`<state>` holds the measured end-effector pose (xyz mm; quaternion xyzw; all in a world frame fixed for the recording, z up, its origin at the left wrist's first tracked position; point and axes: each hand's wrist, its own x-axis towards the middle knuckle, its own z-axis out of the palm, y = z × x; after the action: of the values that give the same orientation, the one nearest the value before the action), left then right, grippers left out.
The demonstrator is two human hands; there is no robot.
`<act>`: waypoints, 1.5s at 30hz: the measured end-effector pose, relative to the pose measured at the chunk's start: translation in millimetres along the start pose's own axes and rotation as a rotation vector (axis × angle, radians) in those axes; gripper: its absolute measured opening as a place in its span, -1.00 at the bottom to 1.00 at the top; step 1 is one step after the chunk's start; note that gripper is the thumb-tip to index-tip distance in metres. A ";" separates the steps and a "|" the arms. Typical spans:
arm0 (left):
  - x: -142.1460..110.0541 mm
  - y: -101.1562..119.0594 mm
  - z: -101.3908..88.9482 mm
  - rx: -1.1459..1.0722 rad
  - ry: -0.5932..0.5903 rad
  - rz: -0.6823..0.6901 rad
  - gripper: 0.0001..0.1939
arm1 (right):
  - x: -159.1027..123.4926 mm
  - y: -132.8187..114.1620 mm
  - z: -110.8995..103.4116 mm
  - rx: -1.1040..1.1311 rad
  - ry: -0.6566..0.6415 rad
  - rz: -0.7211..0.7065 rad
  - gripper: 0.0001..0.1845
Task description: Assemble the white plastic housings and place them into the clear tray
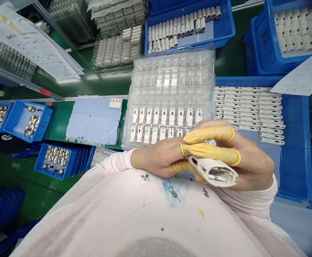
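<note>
A white hollow plastic housing (pixel 217 174) is held between my two hands in front of my chest, tilted so that its open end with inner parts shows. My right hand (pixel 248 159), with yellow finger cots, wraps over it from the right. My left hand (pixel 162 155) comes in from the left, its cot-covered fingers closed on the housing's near end. Just beyond my hands lies a clear plastic tray (pixel 169 92), whose two nearest rows hold white housings (pixel 164 116). Part of the nearest row is hidden behind my hands.
At right, a blue bin (pixel 295 142) holds rows of white housings; more blue bins (pixel 261 43) stand behind it. Left of the tray lies a blue pad (pixel 93 121) with a few small white pieces. Small blue bins (pixel 29 119) hold shiny metal parts. A person's arm shows far left.
</note>
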<state>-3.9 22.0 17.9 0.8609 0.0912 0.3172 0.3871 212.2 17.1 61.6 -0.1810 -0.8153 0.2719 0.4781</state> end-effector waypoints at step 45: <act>18.4 23.2 -9.0 -1.086 0.453 -0.665 -0.37 | -1.3 -3.3 37.7 0.672 0.876 0.775 -0.62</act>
<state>2.8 19.0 48.0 0.3825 0.2577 0.3548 0.8133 179.6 3.6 47.8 -0.3954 -0.2932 0.5644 0.6627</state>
